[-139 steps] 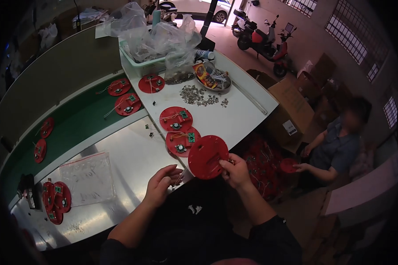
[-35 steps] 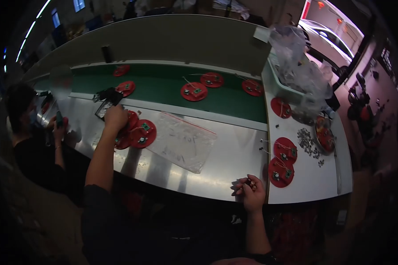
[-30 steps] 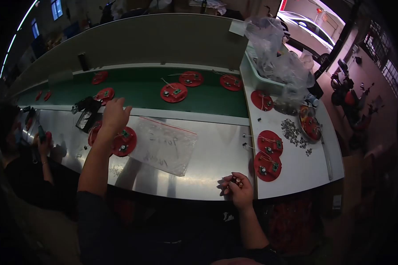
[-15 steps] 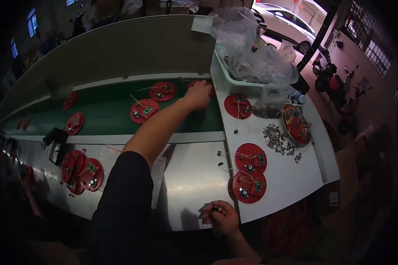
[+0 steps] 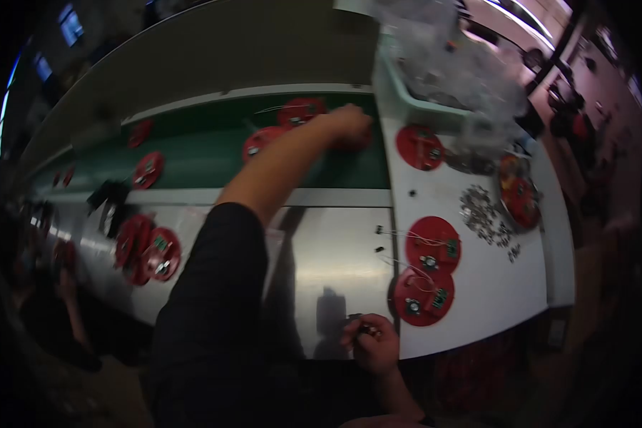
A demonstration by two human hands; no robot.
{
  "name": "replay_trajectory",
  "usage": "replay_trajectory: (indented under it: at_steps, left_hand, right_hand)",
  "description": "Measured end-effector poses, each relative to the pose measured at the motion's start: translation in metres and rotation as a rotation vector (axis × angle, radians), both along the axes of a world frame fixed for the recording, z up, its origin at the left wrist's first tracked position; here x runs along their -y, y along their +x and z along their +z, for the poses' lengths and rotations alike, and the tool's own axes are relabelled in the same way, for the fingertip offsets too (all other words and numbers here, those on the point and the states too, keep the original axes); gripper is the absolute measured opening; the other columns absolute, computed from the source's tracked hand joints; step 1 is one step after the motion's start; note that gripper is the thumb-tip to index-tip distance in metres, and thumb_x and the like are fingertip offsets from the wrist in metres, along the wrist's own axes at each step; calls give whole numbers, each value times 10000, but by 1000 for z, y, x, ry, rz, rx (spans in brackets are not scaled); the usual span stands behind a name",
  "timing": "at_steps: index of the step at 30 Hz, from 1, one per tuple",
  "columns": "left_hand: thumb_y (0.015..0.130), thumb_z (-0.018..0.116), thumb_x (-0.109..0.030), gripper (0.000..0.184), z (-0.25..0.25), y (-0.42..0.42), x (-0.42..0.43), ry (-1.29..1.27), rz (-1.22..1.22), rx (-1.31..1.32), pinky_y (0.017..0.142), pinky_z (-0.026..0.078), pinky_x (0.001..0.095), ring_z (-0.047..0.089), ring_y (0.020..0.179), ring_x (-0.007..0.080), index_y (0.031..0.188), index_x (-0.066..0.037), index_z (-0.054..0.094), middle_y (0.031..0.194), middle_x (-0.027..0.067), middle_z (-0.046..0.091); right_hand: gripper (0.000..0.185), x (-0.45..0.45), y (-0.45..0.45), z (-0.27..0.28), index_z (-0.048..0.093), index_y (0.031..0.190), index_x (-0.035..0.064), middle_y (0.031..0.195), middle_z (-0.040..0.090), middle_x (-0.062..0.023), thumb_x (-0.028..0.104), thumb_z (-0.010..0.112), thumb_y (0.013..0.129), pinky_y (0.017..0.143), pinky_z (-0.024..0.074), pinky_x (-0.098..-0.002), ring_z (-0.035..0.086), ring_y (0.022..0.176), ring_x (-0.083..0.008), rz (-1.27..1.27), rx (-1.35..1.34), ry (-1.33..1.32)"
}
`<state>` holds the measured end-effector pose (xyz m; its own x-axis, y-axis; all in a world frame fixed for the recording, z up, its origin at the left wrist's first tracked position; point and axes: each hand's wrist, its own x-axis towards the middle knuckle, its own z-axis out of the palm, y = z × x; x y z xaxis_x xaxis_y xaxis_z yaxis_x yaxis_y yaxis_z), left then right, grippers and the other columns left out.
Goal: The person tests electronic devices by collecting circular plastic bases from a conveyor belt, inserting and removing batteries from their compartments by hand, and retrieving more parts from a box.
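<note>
My left hand [image 5: 349,123] reaches across to the far right end of the green belt. Its fingers are closed over a red round disc [image 5: 354,140], though blur and the hand itself hide much of the grip. Close to me, by the near edge of the metal tabletop, my right hand [image 5: 376,344] is curled around several small metal parts [image 5: 367,330], some dark and some shiny. To its right, two red discs with green circuit boards and white wires, an upper one [image 5: 433,245] and a lower one [image 5: 424,297], overlap on the white tabletop.
More red discs lie on the green belt [image 5: 200,167] and in a pile [image 5: 134,250] at left. A pale green bin [image 5: 424,110] with plastic bags stands at the back right. Loose metal parts [image 5: 483,214] are scattered beside it. Another person's arm [image 5: 73,307] shows at far left.
The whole view has shifted, so the table appears further right and higher. My left hand stays at the disc on the belt; my right hand still holds the small parts.
</note>
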<state>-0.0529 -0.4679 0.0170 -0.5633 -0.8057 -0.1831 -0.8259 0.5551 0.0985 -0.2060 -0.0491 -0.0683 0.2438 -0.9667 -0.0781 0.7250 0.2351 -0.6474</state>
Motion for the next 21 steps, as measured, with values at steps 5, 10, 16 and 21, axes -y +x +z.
replay_trajectory:
  at_steps: [5, 10, 16, 21]
  left_hand:
    - [801, 599, -190, 311, 16, 19, -56, -101, 86, -37, 881, 474, 414, 539, 1052, 350, 1099, -104, 619, 1096, 189, 595]
    - [786, 618, -176, 356, 68, 57, -148, -233, 58, -250, 883, 455, 401, 508, 1068, 321, 1132, -99, 582, 1138, 162, 561]
    - [772, 626, -141, 407, 120, 163, -280, -304, 240, -361, 902, 437, 402, 491, 1102, 317, 1169, -106, 542, 1194, 128, 529]
    - [739, 640, -119, 404, 108, 267, -357, -488, 437, -317, 906, 447, 400, 493, 1103, 328, 1132, -96, 554, 1185, 137, 537]
  right_hand:
    - [385, 4, 11, 4, 495, 1154, 37, 929, 610, -190, -96, 438, 798, 571, 487, -328, 578, 689, -246, -100, 8, -62]
    - [323, 7, 9, 4, 477, 1176, 43, 964, 595, -134, 0, 516, 858, 550, 454, -282, 560, 710, -201, -94, -45, -150]
    - [356, 9, 10, -2, 473, 1170, 34, 954, 601, -155, -88, 408, 841, 561, 465, -292, 565, 696, -206, -148, -32, -181]
    - [324, 8, 8, -3, 459, 1179, 21, 981, 592, -149, -52, 429, 865, 595, 467, -280, 562, 726, -194, -143, -70, -217]
